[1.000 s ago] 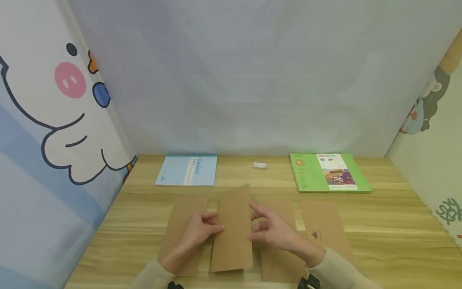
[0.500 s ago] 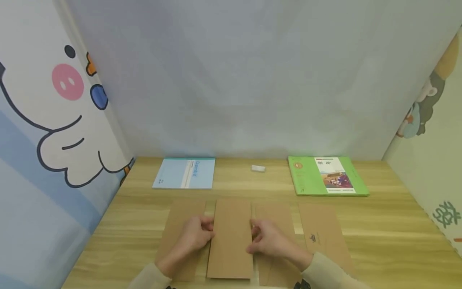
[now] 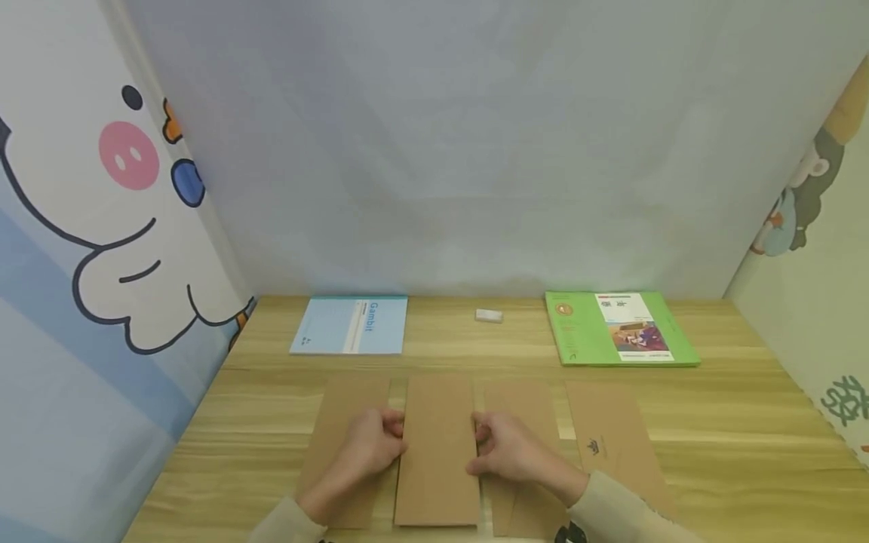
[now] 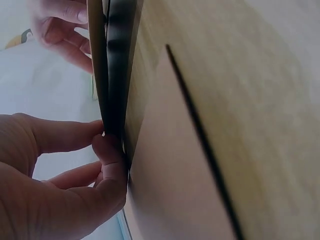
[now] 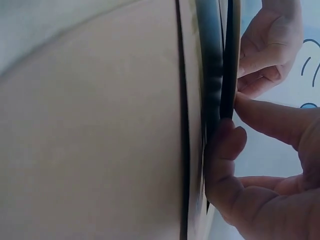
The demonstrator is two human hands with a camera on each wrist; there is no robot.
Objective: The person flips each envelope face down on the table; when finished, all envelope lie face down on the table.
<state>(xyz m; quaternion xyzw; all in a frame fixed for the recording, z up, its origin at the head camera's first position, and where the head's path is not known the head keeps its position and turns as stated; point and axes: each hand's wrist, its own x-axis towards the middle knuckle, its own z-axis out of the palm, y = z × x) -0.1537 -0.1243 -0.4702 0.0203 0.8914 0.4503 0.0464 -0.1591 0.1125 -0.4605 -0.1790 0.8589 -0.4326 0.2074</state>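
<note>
A tall, plain folded brown kraft paper [image 3: 437, 452] lies at the front middle of the table. My left hand [image 3: 373, 441] pinches its left edge, and my right hand [image 3: 508, 449] pinches the right edge at about the same height. From the side, in the left wrist view, its edge [image 4: 97, 60] sits between thumb and finger, slightly raised above a dark gap. The right wrist view shows the fingers of my right hand [image 5: 270, 165] curled under the opposite edge. What is inside or under the paper is hidden.
Brown kraft pieces lie either side: one at left [image 3: 349, 452], two overlapping at right [image 3: 526, 452], and one with a crown print [image 3: 621, 445] farther right. Behind them are a blue notebook [image 3: 349, 324], a small white eraser-like block [image 3: 489, 315] and a green book [image 3: 621, 328].
The folded kraft paper has gone from tilted and lifted to nearly flat on the table. My right hand has moved down along its right edge; both hands stay at its sides.
</note>
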